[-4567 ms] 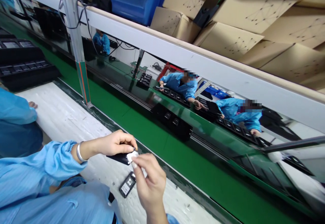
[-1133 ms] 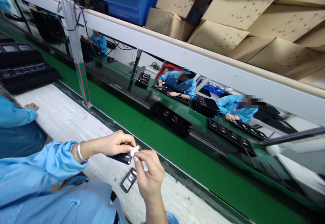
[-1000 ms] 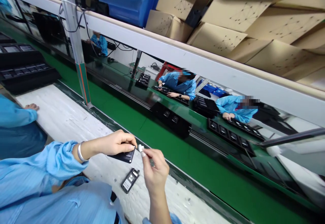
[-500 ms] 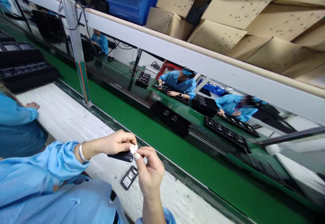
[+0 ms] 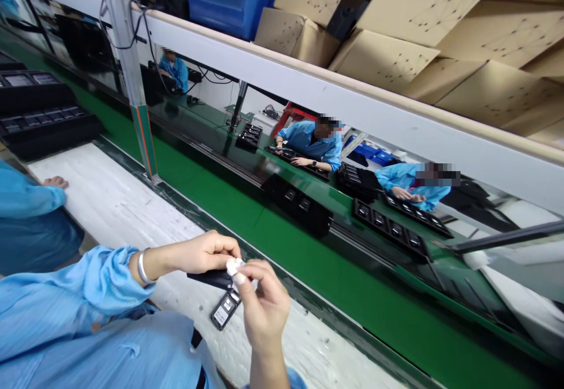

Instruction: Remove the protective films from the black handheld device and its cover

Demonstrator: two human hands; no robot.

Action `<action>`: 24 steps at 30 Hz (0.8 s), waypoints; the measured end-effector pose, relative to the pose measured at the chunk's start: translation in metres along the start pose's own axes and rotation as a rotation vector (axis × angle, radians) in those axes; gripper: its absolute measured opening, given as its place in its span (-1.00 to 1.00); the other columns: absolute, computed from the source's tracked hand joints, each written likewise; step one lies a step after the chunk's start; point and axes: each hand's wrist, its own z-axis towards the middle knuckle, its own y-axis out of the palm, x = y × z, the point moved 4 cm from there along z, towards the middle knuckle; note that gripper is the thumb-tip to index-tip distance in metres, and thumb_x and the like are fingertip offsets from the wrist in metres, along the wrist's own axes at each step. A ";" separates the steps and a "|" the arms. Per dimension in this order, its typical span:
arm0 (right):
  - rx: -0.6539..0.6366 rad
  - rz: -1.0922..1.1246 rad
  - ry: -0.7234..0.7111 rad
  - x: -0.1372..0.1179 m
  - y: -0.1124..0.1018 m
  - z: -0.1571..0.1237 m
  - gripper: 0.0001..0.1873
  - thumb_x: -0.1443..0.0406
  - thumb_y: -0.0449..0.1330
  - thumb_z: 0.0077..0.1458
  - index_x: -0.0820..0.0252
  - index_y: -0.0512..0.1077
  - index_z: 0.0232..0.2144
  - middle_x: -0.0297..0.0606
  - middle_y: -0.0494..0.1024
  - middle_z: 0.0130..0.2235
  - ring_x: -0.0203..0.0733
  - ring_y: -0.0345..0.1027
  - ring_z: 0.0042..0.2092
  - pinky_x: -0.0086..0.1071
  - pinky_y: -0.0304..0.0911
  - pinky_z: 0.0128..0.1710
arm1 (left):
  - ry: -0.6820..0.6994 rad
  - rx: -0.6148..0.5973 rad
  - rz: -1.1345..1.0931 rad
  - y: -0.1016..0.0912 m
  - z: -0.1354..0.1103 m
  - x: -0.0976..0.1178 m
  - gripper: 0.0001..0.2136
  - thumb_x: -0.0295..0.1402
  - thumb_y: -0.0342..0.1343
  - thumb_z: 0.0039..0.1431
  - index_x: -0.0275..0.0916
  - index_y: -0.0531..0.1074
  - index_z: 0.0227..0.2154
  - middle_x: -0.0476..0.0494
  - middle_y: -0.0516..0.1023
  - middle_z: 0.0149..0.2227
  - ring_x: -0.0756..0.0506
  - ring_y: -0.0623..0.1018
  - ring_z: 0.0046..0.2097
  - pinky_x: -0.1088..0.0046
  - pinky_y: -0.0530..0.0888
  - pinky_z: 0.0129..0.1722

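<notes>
Now: right hand (image 5: 267, 304) pinches white wad (image 5: 233, 266) at right end of black device (image 5: 215, 279); left hand (image 5: 206, 252) grips that, long axis left-right, right end dipping slightly. Below, labelled handset (image 5: 224, 309) lies face-up on white bench (image 5: 118, 195), long axis lower-left to upper-right.

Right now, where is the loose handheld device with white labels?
The loose device lies on the white worktop in the head view, just left of the right hand.

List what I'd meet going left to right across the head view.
Black trays at the left edge, metal post, left hand, white wad, right hand, rightmost co-worker, dark angled bar.
</notes>
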 end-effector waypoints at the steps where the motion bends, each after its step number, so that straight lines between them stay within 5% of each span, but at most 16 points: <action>1: 0.007 0.000 0.001 0.000 0.000 0.000 -0.88 0.44 0.21 0.18 0.13 0.49 -0.30 -0.35 0.47 -0.32 -0.30 0.37 -0.26 -0.42 0.27 -0.26 | 0.003 -0.001 0.008 0.000 0.000 0.000 -0.69 -0.13 0.11 0.24 -0.35 0.46 -0.29 -0.02 0.41 -0.45 0.02 0.35 -0.41 0.58 0.28 -0.42; 6: 0.025 0.053 0.061 0.020 -0.002 0.007 -0.94 0.40 0.27 0.13 0.16 0.54 -0.35 -0.33 0.51 -0.35 -0.29 0.38 -0.27 -0.41 0.28 -0.25 | -0.001 -0.012 -0.003 -0.001 0.003 -0.002 -0.70 -0.14 0.11 0.23 -0.34 0.45 -0.30 0.00 0.39 -0.46 0.03 0.33 -0.43 0.58 0.27 -0.43; 8: 0.151 0.194 0.190 0.039 -0.010 0.011 -0.96 0.35 0.36 0.03 0.18 0.55 -0.42 -0.32 0.51 -0.40 -0.30 0.37 -0.32 -0.42 0.27 -0.29 | -0.007 0.016 -0.022 -0.002 0.003 -0.004 -0.70 -0.13 0.11 0.23 -0.34 0.44 -0.29 0.03 0.35 -0.48 0.04 0.30 -0.45 0.59 0.24 -0.45; 12: 0.447 0.614 0.530 0.072 -0.019 0.009 -0.69 0.18 0.51 -0.25 0.20 0.55 -0.47 -0.31 0.53 -0.45 -0.32 0.35 -0.43 -0.42 0.28 -0.38 | -0.062 0.072 -0.033 -0.006 0.003 -0.008 -0.66 -0.11 0.09 0.23 -0.36 0.42 -0.28 0.07 0.29 -0.53 0.05 0.25 -0.50 0.59 0.20 -0.52; 17: 0.518 0.907 0.781 0.078 -0.009 0.001 -0.53 0.21 0.60 -0.53 0.16 0.55 -0.47 -0.32 0.57 -0.40 -0.36 0.35 -0.45 -0.40 0.32 -0.38 | -0.060 0.122 0.062 -0.006 0.004 -0.010 -0.72 -0.16 0.04 0.26 -0.34 0.41 -0.29 0.08 0.29 -0.55 0.05 0.26 -0.50 0.58 0.21 -0.50; 24: 0.559 0.939 0.736 0.077 -0.013 -0.003 -0.58 0.21 0.59 -0.44 0.14 0.54 -0.47 -0.40 0.51 -0.48 -0.44 0.24 -0.53 -0.45 0.29 -0.44 | -0.020 0.151 0.260 -0.004 0.006 -0.004 -0.78 -0.25 0.01 0.29 -0.29 0.46 -0.24 -0.01 0.48 -0.42 0.00 0.43 -0.38 0.54 0.33 -0.36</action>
